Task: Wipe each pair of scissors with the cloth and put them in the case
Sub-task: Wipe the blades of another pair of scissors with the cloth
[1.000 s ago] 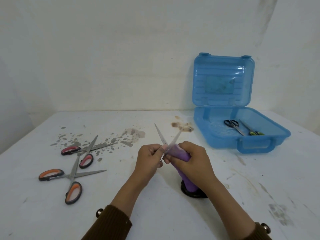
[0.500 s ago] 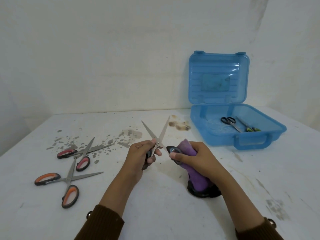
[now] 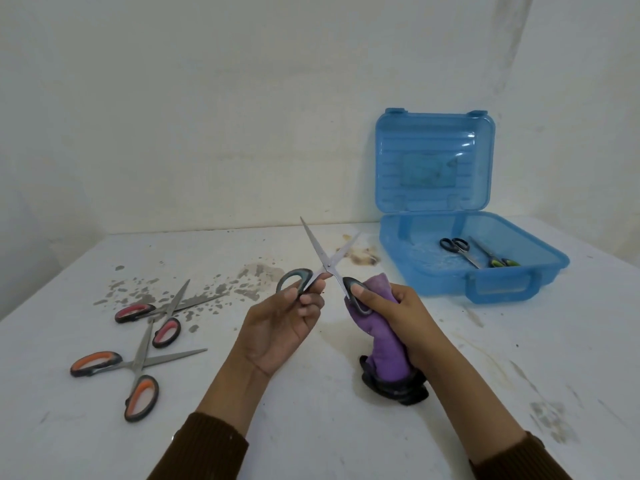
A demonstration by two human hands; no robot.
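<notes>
Left hand [image 3: 277,327] and right hand [image 3: 398,313] have raised grey scissors [image 3: 327,267] higher.

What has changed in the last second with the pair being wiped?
Both hands moved from the blades to the handles: the left hand grips one loop, the right hand pinches the other against the purple cloth. The blades of the grey-handled scissors are now bare, pointing up. Unchanged: red-handled scissors and orange-handled scissors on the table; black-handled scissors and green-handled scissors in the open blue case.
</notes>
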